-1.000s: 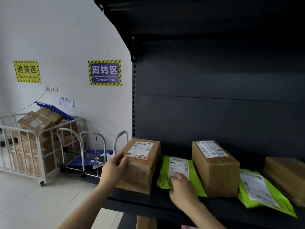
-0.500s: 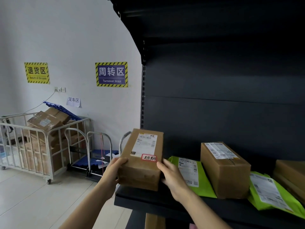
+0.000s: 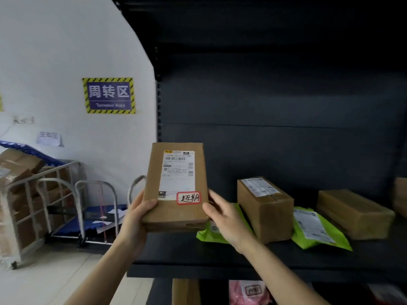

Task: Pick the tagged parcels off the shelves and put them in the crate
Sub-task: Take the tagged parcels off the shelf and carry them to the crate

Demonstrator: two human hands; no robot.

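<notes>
A brown parcel (image 3: 176,186) bearing a red-bordered handwritten tag (image 3: 188,198) is held up in front of the dark shelf (image 3: 198,258), clear of its surface, with the label face turned to the camera. It is clamped at its lower corners only. The left hand (image 3: 136,219) has its grip closed on the lower left edge, thumb on the front, and the right hand (image 3: 224,216) has its grip closed on the lower right edge.

With the hold so low, the tall parcel could tip or slip if one hand were released before the other was shifted beneath it. The green mailer (image 3: 207,235) just below the right hand could also be caught and dragged off the shelf edge.

The crate is not in view — its place cannot be judged. The fingers behind the parcel are hidden and the label print is too blurred to be read. The lower shelf is cut off; the pink item (image 3: 251,291) there is possibly a bag.
</notes>
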